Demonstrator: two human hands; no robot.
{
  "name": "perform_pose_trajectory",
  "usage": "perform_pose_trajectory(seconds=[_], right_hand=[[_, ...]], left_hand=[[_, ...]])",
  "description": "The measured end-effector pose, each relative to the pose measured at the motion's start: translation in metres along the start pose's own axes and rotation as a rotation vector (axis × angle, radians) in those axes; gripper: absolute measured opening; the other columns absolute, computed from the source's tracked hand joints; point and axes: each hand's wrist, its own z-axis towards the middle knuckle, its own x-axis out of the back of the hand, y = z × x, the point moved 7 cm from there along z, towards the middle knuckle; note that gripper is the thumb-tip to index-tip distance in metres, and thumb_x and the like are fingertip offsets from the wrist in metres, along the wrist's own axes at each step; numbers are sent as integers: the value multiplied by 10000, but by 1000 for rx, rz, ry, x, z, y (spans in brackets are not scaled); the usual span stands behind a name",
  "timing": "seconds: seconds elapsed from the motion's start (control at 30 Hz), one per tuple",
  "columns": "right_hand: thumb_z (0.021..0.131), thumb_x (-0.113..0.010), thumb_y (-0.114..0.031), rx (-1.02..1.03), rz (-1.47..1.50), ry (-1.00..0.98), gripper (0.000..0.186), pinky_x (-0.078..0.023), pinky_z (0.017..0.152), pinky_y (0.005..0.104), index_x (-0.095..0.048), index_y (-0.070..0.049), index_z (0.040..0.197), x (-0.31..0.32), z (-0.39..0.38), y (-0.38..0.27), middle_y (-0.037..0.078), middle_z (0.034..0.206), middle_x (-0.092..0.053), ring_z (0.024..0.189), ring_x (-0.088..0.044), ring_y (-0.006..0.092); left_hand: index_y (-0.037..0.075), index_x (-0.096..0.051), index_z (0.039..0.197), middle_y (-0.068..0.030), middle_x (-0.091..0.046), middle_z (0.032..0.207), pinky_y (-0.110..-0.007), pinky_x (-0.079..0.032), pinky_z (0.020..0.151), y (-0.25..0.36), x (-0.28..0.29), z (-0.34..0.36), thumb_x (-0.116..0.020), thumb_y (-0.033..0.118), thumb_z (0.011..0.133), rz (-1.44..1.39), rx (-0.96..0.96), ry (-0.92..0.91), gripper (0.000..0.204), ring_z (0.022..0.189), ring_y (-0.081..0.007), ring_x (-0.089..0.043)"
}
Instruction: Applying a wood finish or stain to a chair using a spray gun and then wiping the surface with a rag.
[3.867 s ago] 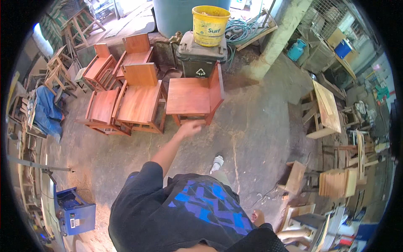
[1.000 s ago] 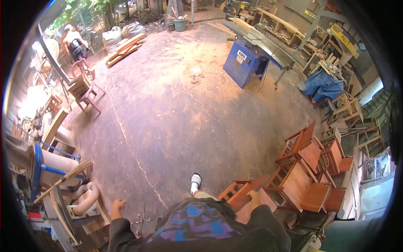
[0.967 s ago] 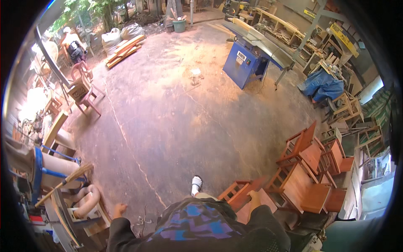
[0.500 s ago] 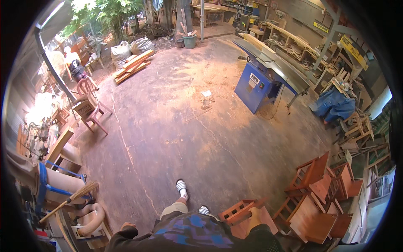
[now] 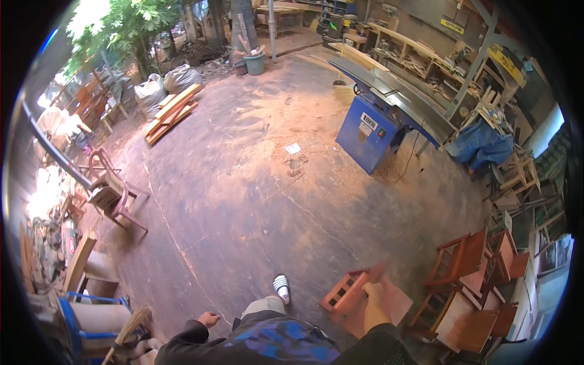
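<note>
My right hand (image 5: 372,291) grips a reddish-brown wooden chair (image 5: 394,302) by its upper edge, and the chair hangs at my right side. Its slatted part (image 5: 345,292) points left; the flat panel spreads out under my forearm, blurred at the edge. My left hand (image 5: 208,319) hangs free at my left side, fingers loosely bent, with nothing in it. One striped slipper (image 5: 281,286) shows on the floor in front of me.
Several similar wooden chairs (image 5: 453,313) stand stacked close on my right. Ahead right is a blue jointer machine (image 5: 371,131) with a trailing cable. Planks (image 5: 172,114) lie far left, past a plastic chair (image 5: 112,194). A broom (image 5: 128,331) leans near left.
My view has shifted, and the stacked chairs sit farther right in it. My right hand has come forward with the chair. The left hand has swung forward, away from my body.
</note>
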Motion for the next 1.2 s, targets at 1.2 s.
perform_pose_trajectory(seconds=[1.2], right_hand=[[894,-635,-355,1822,-738,-553,340,-557,808,493,-766,-43,862,-112,-7,-389,237,907,-725,908,-709,414]], left_hand=[[101,-693,1088,-140,-731,1079,-480,-506,920,583,-59,92,-789,564,736,129,-248,526,589,1040,-357,-689]])
